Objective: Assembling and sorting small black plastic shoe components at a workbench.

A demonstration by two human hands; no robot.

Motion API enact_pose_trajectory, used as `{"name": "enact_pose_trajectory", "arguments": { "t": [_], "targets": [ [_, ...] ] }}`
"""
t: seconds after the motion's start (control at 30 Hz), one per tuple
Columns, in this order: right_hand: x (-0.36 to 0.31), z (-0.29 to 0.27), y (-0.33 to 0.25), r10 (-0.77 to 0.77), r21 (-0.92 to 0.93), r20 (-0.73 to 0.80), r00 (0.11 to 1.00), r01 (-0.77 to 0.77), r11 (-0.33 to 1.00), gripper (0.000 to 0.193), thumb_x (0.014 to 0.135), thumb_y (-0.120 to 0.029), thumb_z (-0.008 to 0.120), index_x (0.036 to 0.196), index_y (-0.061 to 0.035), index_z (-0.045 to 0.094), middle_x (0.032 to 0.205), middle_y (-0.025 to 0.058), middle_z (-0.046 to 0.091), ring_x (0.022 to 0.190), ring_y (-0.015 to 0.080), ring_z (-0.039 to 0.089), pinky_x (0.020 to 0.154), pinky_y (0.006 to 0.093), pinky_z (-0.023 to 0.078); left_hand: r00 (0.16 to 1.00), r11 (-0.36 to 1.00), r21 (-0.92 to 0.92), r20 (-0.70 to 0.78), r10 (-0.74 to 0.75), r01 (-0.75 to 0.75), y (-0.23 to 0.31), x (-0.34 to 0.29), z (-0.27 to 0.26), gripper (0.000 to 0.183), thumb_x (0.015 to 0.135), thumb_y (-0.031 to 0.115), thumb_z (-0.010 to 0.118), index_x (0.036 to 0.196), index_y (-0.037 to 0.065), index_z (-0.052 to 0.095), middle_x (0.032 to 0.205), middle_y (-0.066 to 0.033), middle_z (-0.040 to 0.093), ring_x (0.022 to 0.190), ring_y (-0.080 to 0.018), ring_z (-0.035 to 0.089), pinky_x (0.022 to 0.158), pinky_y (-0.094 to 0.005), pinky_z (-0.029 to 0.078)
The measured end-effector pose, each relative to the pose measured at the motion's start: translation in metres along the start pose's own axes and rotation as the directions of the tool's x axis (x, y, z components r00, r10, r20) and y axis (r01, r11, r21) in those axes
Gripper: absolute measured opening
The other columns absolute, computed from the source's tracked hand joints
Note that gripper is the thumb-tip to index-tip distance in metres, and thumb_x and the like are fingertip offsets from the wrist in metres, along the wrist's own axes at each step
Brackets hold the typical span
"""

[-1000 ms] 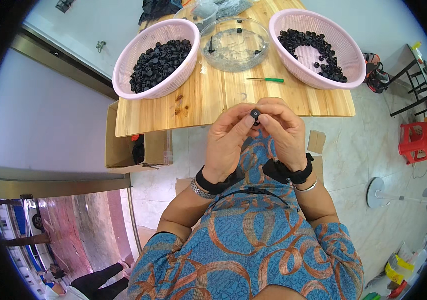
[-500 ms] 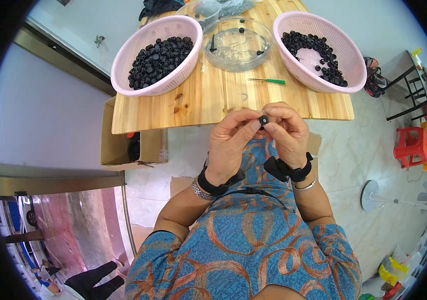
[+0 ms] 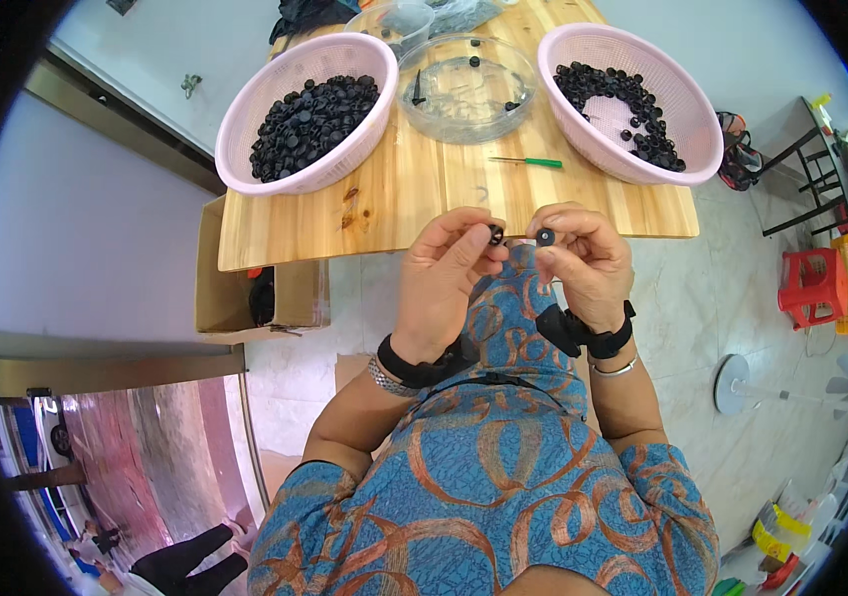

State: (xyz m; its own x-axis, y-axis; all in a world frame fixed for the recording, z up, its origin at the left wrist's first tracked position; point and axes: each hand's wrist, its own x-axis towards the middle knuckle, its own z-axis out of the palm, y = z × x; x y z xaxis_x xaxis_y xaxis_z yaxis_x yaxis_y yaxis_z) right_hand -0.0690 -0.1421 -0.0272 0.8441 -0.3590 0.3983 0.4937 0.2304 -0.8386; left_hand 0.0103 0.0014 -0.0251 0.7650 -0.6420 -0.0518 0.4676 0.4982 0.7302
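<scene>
Pale tiled floor surrounds a wooden bench (image 3: 424, 199) whose near edge runs just beyond the person's raised hands. On the bench's far left corner sits a pink mesh basket (image 3: 245, 119) heaped with small black caps, and toward the far right corner a second pink basket (image 3: 687, 134) holds a thinner scatter of the same caps along its right side. Between the two, at the far edge, stands a clear round dish (image 3: 463, 94) with a few black bits in it. A green-handled tool (image 3: 528, 161) lies flat on the bare wood nearer the right-hand basket, well apart from both hands.

Over the near edge, the left hand (image 3: 444, 283) is curled, its thumb and fingertips pressed together on a small black piece (image 3: 495, 235). The right hand (image 3: 583, 263) is likewise curled and pinches a small black cap (image 3: 545, 236) between thumb and forefinger. The two parts sit close to each other, apart, with a sliver of gap between them. Both wrists carry black bands, the right also a thin bracelet.

Below the bench's left end a cardboard box (image 3: 245, 288) stands open on the floor. A red stool (image 3: 811, 288) sits off to the right.
</scene>
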Motion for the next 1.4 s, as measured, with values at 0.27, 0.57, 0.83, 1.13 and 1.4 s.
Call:
{"name": "enact_pose_trajectory", "arguments": {
  "t": [0.27,0.57,0.83,1.13,1.4],
  "targets": [
    [0.000,-0.005,0.004,-0.041,0.150,-0.053,0.998,0.049,0.988,0.024,0.074,0.007,0.062,0.097,0.0018,0.056,0.096,0.0146,0.059,0.062,0.0076,0.052,0.054,0.0177,0.043,0.999,0.996,-0.073,0.004,-0.044,0.044,-0.001,0.001,-0.006,0.020,0.087,0.006,0.055,0.106,0.001,0.055,0.100,-0.0078,0.060,0.083,-0.0149,0.061,0.073,-0.0241,0.051],
    [-0.004,-0.007,0.007,0.010,0.292,-0.105,0.994,0.021,0.956,0.021,0.079,0.001,0.060,0.100,0.0035,0.056,0.096,0.0155,0.057,0.061,0.0086,0.051,0.055,0.0183,0.043,1.000,0.994,-0.109,0.017,-0.011,0.013,0.005,0.000,0.005,0.022,0.086,0.001,0.052,0.108,0.001,0.054,0.106,-0.0110,0.058,0.090,-0.0157,0.060,0.079,-0.0256,0.050],
    [-0.007,0.012,-0.010,0.077,-0.126,-0.156,0.985,-0.097,0.987,0.021,0.077,0.002,0.063,0.097,0.0024,0.057,0.096,0.0077,0.057,0.069,0.0077,0.053,0.059,0.0192,0.044,0.999,0.990,-0.140,0.046,-0.026,0.032,0.008,-0.003,0.007,0.025,0.087,0.000,0.050,0.112,0.001,0.052,0.107,-0.0107,0.058,0.091,-0.0152,0.059,0.080,-0.0255,0.050],
    [0.001,0.021,-0.015,-0.210,-0.627,0.034,0.977,0.184,0.757,0.021,0.073,0.001,0.066,0.093,0.0004,0.059,0.089,0.0089,0.057,0.066,0.0115,0.054,0.056,0.0214,0.044,0.997,0.996,-0.089,0.073,-0.020,0.027,0.008,-0.006,0.002,0.027,0.089,0.005,0.050,0.115,0.000,0.051,0.103,-0.0078,0.059,0.092,-0.0140,0.058,0.080,-0.0249,0.049],
    [0.004,0.035,-0.024,-0.245,-0.707,0.070,0.967,0.221,0.672,0.021,0.072,0.000,0.066,0.092,0.0000,0.059,0.083,0.0097,0.057,0.063,0.0176,0.056,0.054,0.0246,0.046,0.992,0.986,-0.148,0.107,-0.067,0.082,0.004,-0.006,-0.002,0.027,0.091,0.012,0.049,0.115,0.000,0.051,0.099,-0.0063,0.060,0.089,-0.0123,0.058,0.078,-0.0242,0.049]
  ]
}}
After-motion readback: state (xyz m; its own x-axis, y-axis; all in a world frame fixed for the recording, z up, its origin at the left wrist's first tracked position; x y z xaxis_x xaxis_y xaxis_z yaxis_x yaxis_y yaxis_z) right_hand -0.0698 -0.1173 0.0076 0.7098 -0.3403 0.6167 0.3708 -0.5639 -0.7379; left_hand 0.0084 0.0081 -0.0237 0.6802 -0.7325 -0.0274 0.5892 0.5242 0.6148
